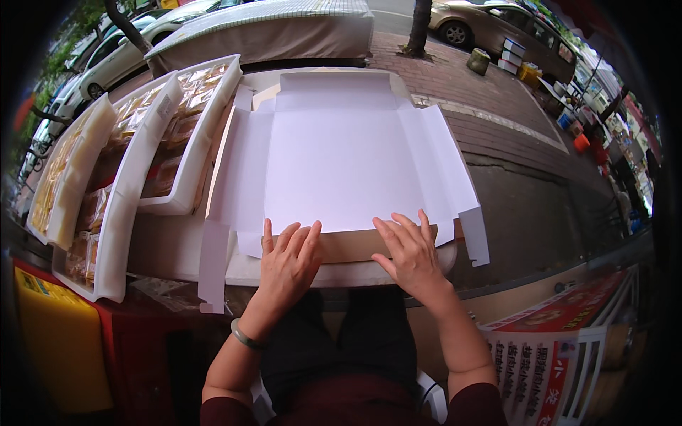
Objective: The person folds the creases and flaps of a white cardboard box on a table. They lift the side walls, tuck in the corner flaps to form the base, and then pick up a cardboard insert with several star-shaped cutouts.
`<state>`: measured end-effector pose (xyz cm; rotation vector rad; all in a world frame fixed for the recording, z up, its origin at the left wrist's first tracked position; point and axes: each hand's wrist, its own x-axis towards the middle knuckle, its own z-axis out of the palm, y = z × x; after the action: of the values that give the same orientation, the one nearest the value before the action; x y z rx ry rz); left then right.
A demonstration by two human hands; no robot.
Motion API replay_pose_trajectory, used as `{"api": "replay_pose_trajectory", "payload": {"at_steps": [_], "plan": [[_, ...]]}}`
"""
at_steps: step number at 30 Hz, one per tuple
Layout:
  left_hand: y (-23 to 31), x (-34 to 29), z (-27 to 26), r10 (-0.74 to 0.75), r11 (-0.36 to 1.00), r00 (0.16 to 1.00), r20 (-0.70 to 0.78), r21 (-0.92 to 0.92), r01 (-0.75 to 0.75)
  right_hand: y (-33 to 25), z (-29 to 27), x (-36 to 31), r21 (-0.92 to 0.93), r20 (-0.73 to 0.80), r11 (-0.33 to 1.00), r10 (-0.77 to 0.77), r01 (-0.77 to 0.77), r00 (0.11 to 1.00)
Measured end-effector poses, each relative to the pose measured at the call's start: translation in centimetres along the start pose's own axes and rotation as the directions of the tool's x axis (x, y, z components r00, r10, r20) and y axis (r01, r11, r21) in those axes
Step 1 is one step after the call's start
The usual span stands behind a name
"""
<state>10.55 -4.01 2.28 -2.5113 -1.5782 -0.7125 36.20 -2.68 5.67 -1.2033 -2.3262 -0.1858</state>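
A white cardboard box blank [341, 156], unfolded with its side flaps spread, lies in front of me. Its near flap [348, 246] is bent up, showing a brown outer side. My left hand [288, 257] touches the left part of that flap, fingers stretched over its edge. On the right part rests my right hand [412, 254], fingers spread and thumb apart. Neither hand has anything enclosed in it. The undersides of both hands are hidden.
White plastic trays [128, 192] of packaged food stand close on the left. The blank lies on a pale tabletop [170, 245]. A covered stall [263, 35] is beyond it. A yellow box [60, 341] sits lower left, a printed sign [554, 355] lower right.
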Motion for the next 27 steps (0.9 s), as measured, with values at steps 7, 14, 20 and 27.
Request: {"api": "replay_pose_trajectory", "payload": {"at_steps": [7,14,20,27], "plan": [[0.9,-4.4,-0.1,0.154,0.975,0.975,-0.161,-0.137,-0.177,-1.9,2.8,-6.1,0.158,-0.150,0.985,-0.042,0.066,0.988],[0.5,-5.7,1.4,0.182,0.971,0.965,-0.189,-0.119,-0.207,-2.2,5.3,-8.0,0.177,-0.159,0.984,-0.005,0.033,0.987],[0.1,-5.8,2.0,0.086,0.976,0.981,-0.171,-0.185,-0.118,-1.8,5.4,-6.9,0.276,-0.110,0.961,0.056,-0.024,0.992],[0.0,-3.3,0.9,-0.154,0.924,0.987,0.052,-0.347,0.163,-1.1,4.2,-3.8,0.414,0.237,0.846,0.256,-0.336,0.937]]}}
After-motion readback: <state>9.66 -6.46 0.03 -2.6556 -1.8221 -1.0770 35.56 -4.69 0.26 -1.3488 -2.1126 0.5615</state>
